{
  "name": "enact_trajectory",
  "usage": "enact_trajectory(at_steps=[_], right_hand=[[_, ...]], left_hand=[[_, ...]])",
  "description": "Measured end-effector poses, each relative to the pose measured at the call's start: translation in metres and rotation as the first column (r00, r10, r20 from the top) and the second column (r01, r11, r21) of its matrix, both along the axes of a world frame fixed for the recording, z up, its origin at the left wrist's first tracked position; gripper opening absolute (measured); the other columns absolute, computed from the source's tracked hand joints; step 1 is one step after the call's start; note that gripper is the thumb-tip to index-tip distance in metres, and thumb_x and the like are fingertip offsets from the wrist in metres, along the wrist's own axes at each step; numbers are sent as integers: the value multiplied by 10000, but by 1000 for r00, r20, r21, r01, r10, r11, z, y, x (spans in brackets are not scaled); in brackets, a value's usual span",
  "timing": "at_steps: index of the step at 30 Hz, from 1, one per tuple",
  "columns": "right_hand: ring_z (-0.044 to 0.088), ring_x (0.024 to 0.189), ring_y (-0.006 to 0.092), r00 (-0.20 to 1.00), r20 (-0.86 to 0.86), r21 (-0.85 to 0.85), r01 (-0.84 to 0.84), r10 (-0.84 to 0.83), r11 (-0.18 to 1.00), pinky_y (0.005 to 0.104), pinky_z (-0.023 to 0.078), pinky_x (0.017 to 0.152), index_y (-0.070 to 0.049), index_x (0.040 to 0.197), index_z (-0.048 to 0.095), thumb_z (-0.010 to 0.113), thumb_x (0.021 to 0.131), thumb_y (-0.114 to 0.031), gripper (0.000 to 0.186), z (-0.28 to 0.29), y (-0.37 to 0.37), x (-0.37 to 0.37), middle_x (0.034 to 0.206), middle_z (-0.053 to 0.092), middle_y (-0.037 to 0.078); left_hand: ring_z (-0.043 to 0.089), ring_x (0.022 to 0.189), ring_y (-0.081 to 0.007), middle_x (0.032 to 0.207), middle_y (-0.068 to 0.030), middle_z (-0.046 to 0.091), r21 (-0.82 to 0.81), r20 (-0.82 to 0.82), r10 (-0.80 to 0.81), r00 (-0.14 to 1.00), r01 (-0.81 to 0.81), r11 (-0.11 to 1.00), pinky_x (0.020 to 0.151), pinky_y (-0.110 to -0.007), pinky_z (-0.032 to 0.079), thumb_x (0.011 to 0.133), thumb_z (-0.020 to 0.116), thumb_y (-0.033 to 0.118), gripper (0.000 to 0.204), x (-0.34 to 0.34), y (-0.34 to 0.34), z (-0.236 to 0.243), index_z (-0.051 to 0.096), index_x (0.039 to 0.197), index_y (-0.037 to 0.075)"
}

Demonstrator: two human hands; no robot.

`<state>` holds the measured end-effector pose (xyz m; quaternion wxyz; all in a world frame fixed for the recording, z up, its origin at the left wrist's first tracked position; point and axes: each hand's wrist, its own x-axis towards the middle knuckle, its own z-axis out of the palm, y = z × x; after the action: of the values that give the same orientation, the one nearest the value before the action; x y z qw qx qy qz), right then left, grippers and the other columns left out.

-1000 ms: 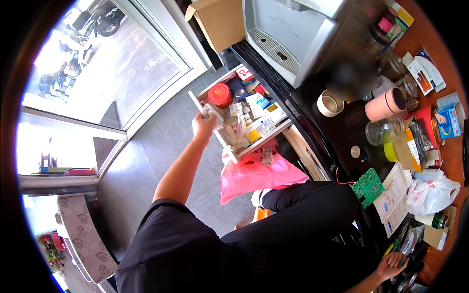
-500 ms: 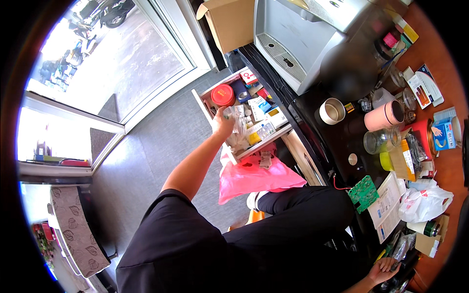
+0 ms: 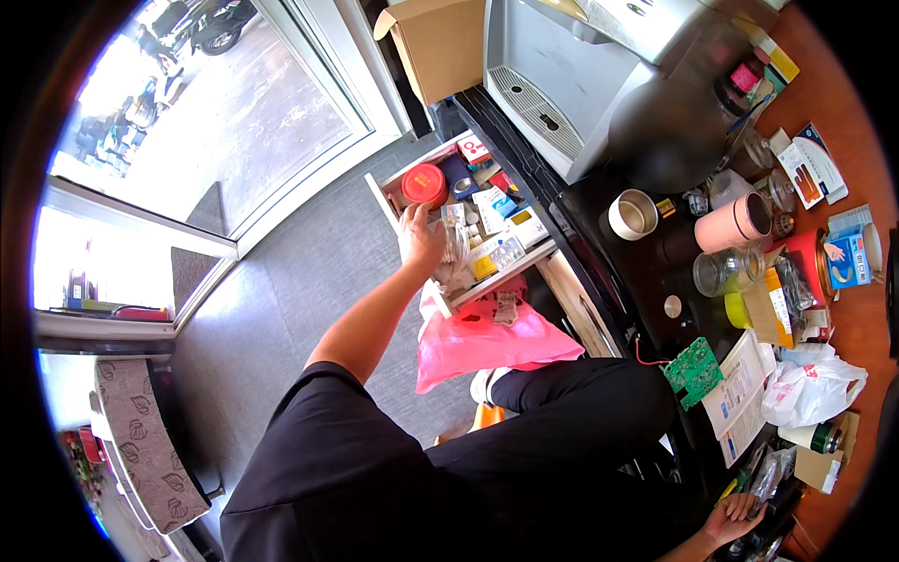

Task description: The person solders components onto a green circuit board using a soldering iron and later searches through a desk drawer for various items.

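Observation:
My left hand is over an open drawer, its fingers loosely stretched toward a round red container. Clear plastic packaging lies beside the palm. Around it in the drawer are a dark blue item with a roll, several small boxes, a white box and a blister pack. At the lower right, my right hand rests by the table edge with curled fingers; a small dark object shows at the fingertips, too little to name.
A pink bag hangs below the drawer. On the dark tabletop stand a grey dispenser machine, a white cup, a pink tumbler and a glass jar. A green circuit board lies near my knee.
My left hand has shifted slightly up and left, from the clear plastic packaging toward the red container. The packaging now lies lower in the drawer. My right hand has stayed put.

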<state>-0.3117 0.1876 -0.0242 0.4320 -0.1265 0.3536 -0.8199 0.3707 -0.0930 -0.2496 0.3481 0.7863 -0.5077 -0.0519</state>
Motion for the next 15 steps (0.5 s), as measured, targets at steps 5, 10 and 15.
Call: enact_trajectory(at_steps=[5, 10, 15], right_hand=[[252, 446, 68, 1000, 13, -53, -24, 25, 998, 234, 216, 408, -103, 752, 401, 544, 998, -203, 302, -7, 4, -10, 586, 272, -18], [247, 445, 67, 999, 26, -48, -18, 20, 999, 234, 218, 412, -101, 742, 403, 541, 998, -200, 307, -6, 5, -12, 576, 265, -17], [249, 440, 67, 1000, -12, -36, 24, -24, 999, 234, 220, 409, -98, 725, 398, 532, 1002, -205, 326, -5, 2, -6, 562, 260, -21]], left_hand=[[463, 1272, -367, 1351, -220, 476, 100, 64, 136, 989, -142, 985, 1078, -423, 394, 687, 821, 263, 776, 24, -37, -4, 478, 1355, 65], [456, 1294, -347, 1379, -208, 453, 377, 89, 84, 992, -112, 920, 1073, -415, 407, 614, 864, 425, 942, 56, -74, -5, 449, 1390, 87], [430, 1320, -369, 1407, -214, 413, 494, 28, 161, 987, -154, 856, 1068, -422, 419, 571, 889, 452, 1153, 65, -92, -18, 277, 1478, 90]])
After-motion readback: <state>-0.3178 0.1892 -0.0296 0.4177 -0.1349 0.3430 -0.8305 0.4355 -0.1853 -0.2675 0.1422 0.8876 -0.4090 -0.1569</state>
